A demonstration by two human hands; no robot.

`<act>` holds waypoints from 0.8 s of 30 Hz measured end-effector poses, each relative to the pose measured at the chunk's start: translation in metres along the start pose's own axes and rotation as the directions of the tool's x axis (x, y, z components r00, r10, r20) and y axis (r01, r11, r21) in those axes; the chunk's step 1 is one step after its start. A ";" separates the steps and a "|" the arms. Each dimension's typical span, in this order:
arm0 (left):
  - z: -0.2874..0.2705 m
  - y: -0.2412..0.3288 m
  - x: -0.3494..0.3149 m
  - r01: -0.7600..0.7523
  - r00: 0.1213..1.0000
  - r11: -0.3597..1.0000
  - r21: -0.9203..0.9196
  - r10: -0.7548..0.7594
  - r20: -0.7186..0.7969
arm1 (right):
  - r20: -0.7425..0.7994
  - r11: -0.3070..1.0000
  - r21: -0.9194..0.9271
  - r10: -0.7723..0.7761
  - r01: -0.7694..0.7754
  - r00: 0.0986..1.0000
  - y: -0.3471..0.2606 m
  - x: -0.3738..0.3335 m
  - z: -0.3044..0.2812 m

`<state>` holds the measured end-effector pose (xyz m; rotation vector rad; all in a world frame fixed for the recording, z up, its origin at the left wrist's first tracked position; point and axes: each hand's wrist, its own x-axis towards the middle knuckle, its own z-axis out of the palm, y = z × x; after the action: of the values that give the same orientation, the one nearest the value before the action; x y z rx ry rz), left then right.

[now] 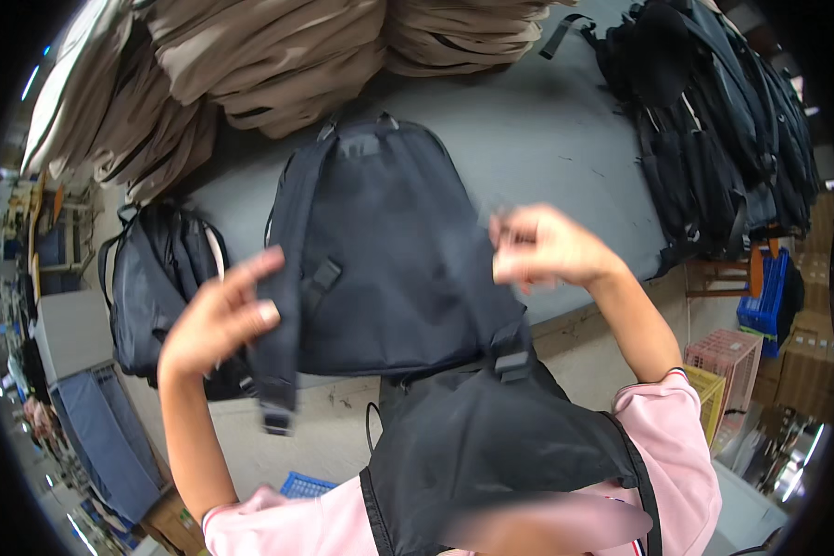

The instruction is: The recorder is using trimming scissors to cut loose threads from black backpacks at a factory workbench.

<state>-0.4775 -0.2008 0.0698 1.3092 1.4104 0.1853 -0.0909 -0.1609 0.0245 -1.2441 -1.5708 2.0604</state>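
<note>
A black backpack (389, 250) lies on the grey table with its strap side up and its top handle pointing away from me. My left hand (211, 326) is at its left edge, index finger and thumb stretched apart beside the left shoulder strap (278, 371). Whether the fingers touch that strap is unclear. Over the right edge hovers my right hand (558, 248), blurred, its fingers curled together near the right shoulder strap (477, 287). A small dark blur shows at those fingertips, too smeared to name. Both straps hang toward me, ending in black buckles.
Stacks of beige bags (269, 65) fill the table's far left. Another black backpack (162, 278) sits at the left edge. Many black bags (713, 139) are piled at the right of the grey table (556, 139). Crates (727, 371) and cartons stand on the right.
</note>
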 end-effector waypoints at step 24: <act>0.011 -0.072 0.095 -0.385 0.673 0.921 -0.066 0.231 -0.703 | -0.577 0.971 0.040 -0.169 0.234 0.799 0.054 0.037 0.009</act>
<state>-0.4855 -0.1605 -0.0429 1.3524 1.6946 1.1328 -0.1053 -0.1626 -0.0398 -1.4084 -1.2219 1.4258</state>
